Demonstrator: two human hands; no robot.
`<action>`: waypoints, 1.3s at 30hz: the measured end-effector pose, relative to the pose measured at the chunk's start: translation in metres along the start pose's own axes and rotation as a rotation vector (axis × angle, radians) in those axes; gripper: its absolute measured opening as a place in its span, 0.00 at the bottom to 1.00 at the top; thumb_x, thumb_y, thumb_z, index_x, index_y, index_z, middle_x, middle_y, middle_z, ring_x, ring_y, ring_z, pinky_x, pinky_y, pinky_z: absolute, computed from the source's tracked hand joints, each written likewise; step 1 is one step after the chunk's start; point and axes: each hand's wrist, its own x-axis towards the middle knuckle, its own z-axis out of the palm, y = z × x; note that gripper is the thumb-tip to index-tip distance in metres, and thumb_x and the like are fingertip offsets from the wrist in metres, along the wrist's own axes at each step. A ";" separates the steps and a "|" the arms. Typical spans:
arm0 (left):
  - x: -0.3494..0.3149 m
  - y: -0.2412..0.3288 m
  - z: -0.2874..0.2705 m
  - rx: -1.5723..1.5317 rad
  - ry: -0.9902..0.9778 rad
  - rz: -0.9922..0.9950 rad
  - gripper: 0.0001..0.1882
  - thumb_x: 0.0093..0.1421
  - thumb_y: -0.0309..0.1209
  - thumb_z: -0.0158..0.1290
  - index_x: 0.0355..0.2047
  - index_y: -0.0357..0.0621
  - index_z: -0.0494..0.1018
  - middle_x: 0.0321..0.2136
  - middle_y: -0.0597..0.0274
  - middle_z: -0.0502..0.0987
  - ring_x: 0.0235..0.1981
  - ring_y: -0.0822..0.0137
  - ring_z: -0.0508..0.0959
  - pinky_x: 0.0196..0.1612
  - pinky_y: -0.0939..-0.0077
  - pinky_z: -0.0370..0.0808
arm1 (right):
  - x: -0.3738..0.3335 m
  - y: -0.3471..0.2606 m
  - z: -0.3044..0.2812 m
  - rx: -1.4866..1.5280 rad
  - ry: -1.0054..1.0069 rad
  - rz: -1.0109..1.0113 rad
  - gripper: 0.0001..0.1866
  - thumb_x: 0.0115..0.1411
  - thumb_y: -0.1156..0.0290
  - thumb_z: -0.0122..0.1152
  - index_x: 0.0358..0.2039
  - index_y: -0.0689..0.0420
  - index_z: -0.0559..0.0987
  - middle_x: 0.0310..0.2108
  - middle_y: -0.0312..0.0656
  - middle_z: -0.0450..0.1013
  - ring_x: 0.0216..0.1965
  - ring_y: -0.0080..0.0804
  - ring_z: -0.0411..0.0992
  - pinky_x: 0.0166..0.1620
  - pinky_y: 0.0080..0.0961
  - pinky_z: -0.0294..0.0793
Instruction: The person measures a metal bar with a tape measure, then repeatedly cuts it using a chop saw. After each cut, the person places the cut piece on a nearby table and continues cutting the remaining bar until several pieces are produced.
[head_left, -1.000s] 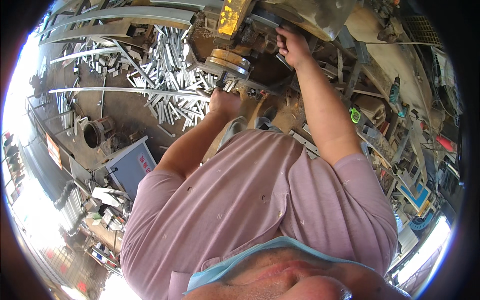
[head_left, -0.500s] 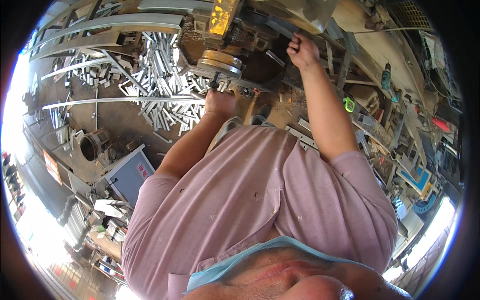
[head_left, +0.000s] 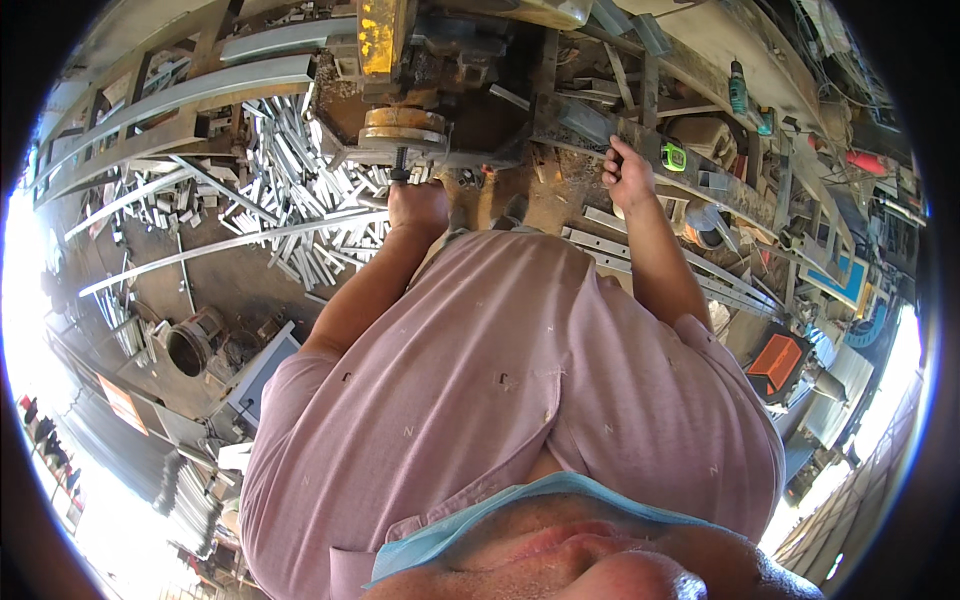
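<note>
Admittedly, whether the left hand (head_left: 418, 208) grips the long bar (head_left: 235, 243) is unclear.

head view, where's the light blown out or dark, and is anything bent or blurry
Head view: white glare along the left rim and lower right; deep shadow right of the yellow-painted post; the long metal beam at upper left looks bowed; right hand without obvious blur.

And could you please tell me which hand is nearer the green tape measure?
The right hand, beside the tape measure; the left hand is farther off, by the dark ribbed rod.
</note>
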 end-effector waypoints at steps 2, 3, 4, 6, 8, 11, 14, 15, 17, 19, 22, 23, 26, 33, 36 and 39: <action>0.001 0.000 0.001 0.007 -0.007 -0.009 0.11 0.58 0.35 0.55 0.33 0.52 0.87 0.34 0.56 0.88 0.38 0.56 0.88 0.44 0.57 0.79 | -0.014 0.002 -0.013 -0.074 -0.007 -0.045 0.10 0.67 0.63 0.67 0.33 0.52 0.77 0.25 0.30 0.68 0.21 0.20 0.62 0.21 0.21 0.56; 0.000 0.000 0.002 0.017 0.013 0.008 0.11 0.58 0.36 0.55 0.34 0.51 0.87 0.35 0.55 0.88 0.39 0.56 0.88 0.44 0.57 0.79 | -0.020 0.002 -0.023 -0.112 -0.035 -0.048 0.10 0.68 0.63 0.67 0.33 0.52 0.77 0.25 0.30 0.67 0.21 0.20 0.62 0.21 0.21 0.56; 0.001 -0.001 0.002 0.021 0.016 0.012 0.11 0.58 0.35 0.55 0.34 0.51 0.87 0.35 0.55 0.88 0.39 0.56 0.88 0.44 0.57 0.79 | -0.025 0.006 -0.032 -0.152 -0.040 -0.048 0.11 0.68 0.62 0.67 0.33 0.52 0.77 0.25 0.30 0.67 0.21 0.19 0.62 0.20 0.21 0.56; 0.001 -0.001 0.003 0.030 0.030 0.021 0.11 0.58 0.35 0.55 0.34 0.50 0.87 0.35 0.55 0.88 0.39 0.56 0.88 0.44 0.57 0.79 | -0.036 0.022 -0.057 -0.303 0.025 -0.073 0.14 0.68 0.57 0.66 0.31 0.52 0.77 0.21 0.29 0.66 0.17 0.18 0.60 0.18 0.21 0.53; 0.001 -0.001 0.004 0.046 0.041 0.025 0.11 0.58 0.35 0.54 0.34 0.50 0.87 0.35 0.54 0.88 0.39 0.56 0.88 0.43 0.56 0.80 | -0.043 0.042 -0.084 -0.439 0.081 -0.057 0.16 0.68 0.56 0.66 0.29 0.52 0.77 0.18 0.28 0.65 0.15 0.18 0.58 0.17 0.21 0.52; 0.001 -0.002 0.005 0.046 0.044 0.034 0.11 0.58 0.35 0.55 0.34 0.50 0.86 0.35 0.55 0.88 0.38 0.55 0.88 0.42 0.56 0.79 | -0.050 0.078 -0.121 -0.569 0.195 0.009 0.18 0.67 0.55 0.65 0.25 0.52 0.76 0.15 0.28 0.63 0.12 0.18 0.57 0.15 0.21 0.51; 0.000 -0.002 0.005 0.038 0.047 0.033 0.11 0.57 0.35 0.55 0.34 0.50 0.86 0.34 0.55 0.88 0.37 0.55 0.88 0.42 0.56 0.79 | -0.058 0.105 -0.153 -0.635 0.248 0.062 0.18 0.67 0.57 0.64 0.24 0.52 0.75 0.15 0.28 0.64 0.10 0.19 0.55 0.14 0.22 0.49; 0.000 -0.002 0.004 0.034 0.041 0.037 0.11 0.57 0.35 0.54 0.33 0.50 0.86 0.34 0.55 0.88 0.37 0.55 0.88 0.42 0.56 0.79 | -0.060 0.111 -0.161 -0.658 0.262 0.062 0.17 0.67 0.57 0.64 0.24 0.52 0.75 0.15 0.28 0.64 0.10 0.19 0.55 0.14 0.22 0.49; -0.001 -0.002 0.002 0.038 0.046 0.043 0.12 0.57 0.35 0.54 0.34 0.50 0.86 0.34 0.55 0.88 0.38 0.55 0.88 0.42 0.56 0.79 | -0.060 0.117 -0.175 -0.662 0.251 0.066 0.15 0.65 0.61 0.64 0.24 0.54 0.77 0.15 0.29 0.65 0.11 0.19 0.57 0.15 0.24 0.51; -0.003 -0.001 -0.002 0.041 0.031 0.043 0.12 0.58 0.35 0.54 0.34 0.50 0.87 0.35 0.54 0.88 0.38 0.55 0.88 0.42 0.56 0.79 | -0.055 0.118 -0.183 -0.707 0.247 0.023 0.12 0.63 0.62 0.64 0.27 0.55 0.80 0.16 0.31 0.68 0.15 0.21 0.62 0.18 0.27 0.57; -0.003 0.001 -0.009 0.064 -0.031 0.029 0.13 0.58 0.35 0.54 0.36 0.49 0.87 0.37 0.52 0.88 0.40 0.54 0.88 0.44 0.56 0.80 | -0.043 0.119 -0.185 -0.835 0.265 -0.144 0.10 0.63 0.63 0.64 0.28 0.53 0.80 0.18 0.30 0.68 0.15 0.20 0.63 0.17 0.23 0.57; -0.004 0.003 -0.011 0.047 -0.038 0.003 0.13 0.58 0.35 0.54 0.37 0.48 0.87 0.37 0.52 0.88 0.41 0.54 0.88 0.45 0.56 0.81 | -0.039 0.116 -0.186 -0.865 0.320 -0.166 0.09 0.63 0.63 0.63 0.28 0.52 0.79 0.18 0.29 0.68 0.14 0.19 0.62 0.16 0.21 0.55; -0.006 0.005 -0.014 0.032 -0.055 -0.019 0.14 0.59 0.35 0.54 0.38 0.47 0.86 0.39 0.51 0.87 0.43 0.53 0.88 0.47 0.55 0.82 | -0.031 0.102 -0.186 -0.926 0.231 -0.280 0.14 0.60 0.60 0.64 0.22 0.54 0.78 0.18 0.30 0.70 0.20 0.20 0.66 0.25 0.28 0.64; -0.003 0.012 -0.018 0.100 -0.087 -0.103 0.15 0.60 0.35 0.52 0.41 0.47 0.86 0.40 0.50 0.87 0.44 0.51 0.88 0.49 0.56 0.82 | -0.013 0.025 -0.155 -1.196 0.452 -0.636 0.25 0.57 0.56 0.73 0.53 0.52 0.81 0.42 0.45 0.82 0.46 0.47 0.80 0.51 0.42 0.78; -0.003 0.015 -0.018 0.107 -0.073 -0.135 0.15 0.61 0.36 0.52 0.41 0.49 0.86 0.41 0.50 0.87 0.45 0.52 0.88 0.49 0.56 0.82 | -0.008 -0.012 -0.136 -1.300 0.547 -0.712 0.34 0.57 0.53 0.74 0.61 0.50 0.75 0.53 0.49 0.76 0.57 0.52 0.73 0.59 0.45 0.75; -0.001 0.017 -0.017 0.136 -0.111 -0.174 0.15 0.62 0.34 0.51 0.41 0.48 0.87 0.42 0.51 0.87 0.45 0.53 0.88 0.49 0.56 0.82 | 0.006 -0.039 -0.119 -1.382 0.567 -0.744 0.46 0.56 0.49 0.75 0.71 0.48 0.65 0.65 0.57 0.64 0.68 0.59 0.61 0.70 0.46 0.65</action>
